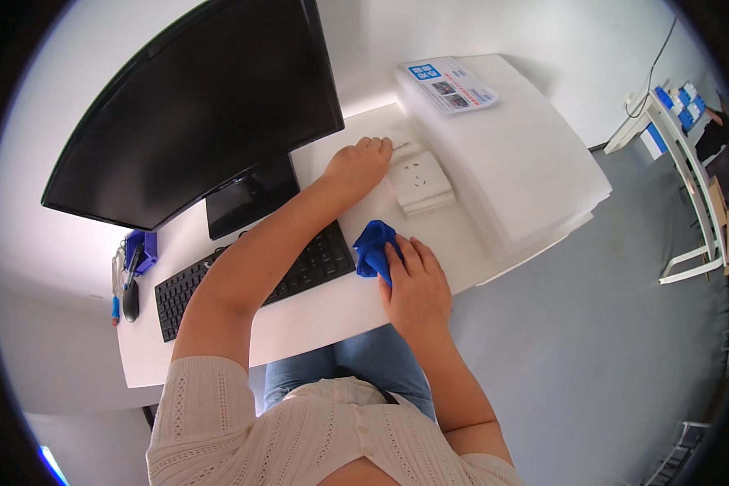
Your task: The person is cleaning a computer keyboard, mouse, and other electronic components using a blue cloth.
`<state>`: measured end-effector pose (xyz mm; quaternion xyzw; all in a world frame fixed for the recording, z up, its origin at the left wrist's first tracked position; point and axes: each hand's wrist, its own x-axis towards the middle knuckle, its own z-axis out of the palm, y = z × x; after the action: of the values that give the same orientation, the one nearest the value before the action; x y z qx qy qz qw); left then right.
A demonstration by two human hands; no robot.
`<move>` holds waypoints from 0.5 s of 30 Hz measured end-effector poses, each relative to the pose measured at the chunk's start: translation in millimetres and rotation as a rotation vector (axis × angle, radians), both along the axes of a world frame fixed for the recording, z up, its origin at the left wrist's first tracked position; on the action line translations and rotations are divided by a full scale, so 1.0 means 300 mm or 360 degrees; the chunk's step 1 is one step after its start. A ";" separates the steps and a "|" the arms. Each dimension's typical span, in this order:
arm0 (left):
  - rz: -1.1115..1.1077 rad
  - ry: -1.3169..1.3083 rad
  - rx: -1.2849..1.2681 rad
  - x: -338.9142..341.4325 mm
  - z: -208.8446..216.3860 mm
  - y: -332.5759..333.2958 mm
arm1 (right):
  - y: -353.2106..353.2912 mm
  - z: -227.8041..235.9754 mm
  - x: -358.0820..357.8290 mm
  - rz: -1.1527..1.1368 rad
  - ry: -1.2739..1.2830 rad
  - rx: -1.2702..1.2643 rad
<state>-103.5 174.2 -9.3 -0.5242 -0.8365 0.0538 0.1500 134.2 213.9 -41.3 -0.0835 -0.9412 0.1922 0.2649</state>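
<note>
My left hand reaches across the keyboard to the far side of the desk. Its fingers are curled together at the far left end of a white wall-type socket box with dark slots; what they grip is hidden from view. Closer to me, my right hand rests at the desk's front edge with its fingers closed on a crumpled blue cloth. The cloth bunches up on the white desktop, between the keyboard and the socket box, touching neither my left hand nor the box.
A black monitor stands at the left behind a black keyboard. Tools and a small blue holder sit at the left end. A large white box-like block carries a printed sheet. Another white table frame stands far right.
</note>
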 end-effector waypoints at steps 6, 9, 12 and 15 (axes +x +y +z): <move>0.0053 0.0045 0.0168 0.064 0.141 -0.006 | 0.000 -0.007 0.001 0.0011 0.0037 0.0008; -0.0303 0.0277 0.0301 0.154 0.108 0.017 | 0.009 -0.012 0.008 -0.0033 0.0017 0.0016; -0.0365 0.0575 0.0179 0.212 0.030 0.016 | 0.000 0.000 0.001 -0.0050 0.0028 0.0051; -0.0442 0.0504 0.0333 0.213 -0.001 0.018 | -0.006 0.002 0.000 -0.0047 0.0036 0.0035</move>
<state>-39.8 179.5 -9.6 -0.6010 -0.7234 0.0273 0.3388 134.2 212.0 -40.7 -0.0922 -0.9389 0.1788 0.2792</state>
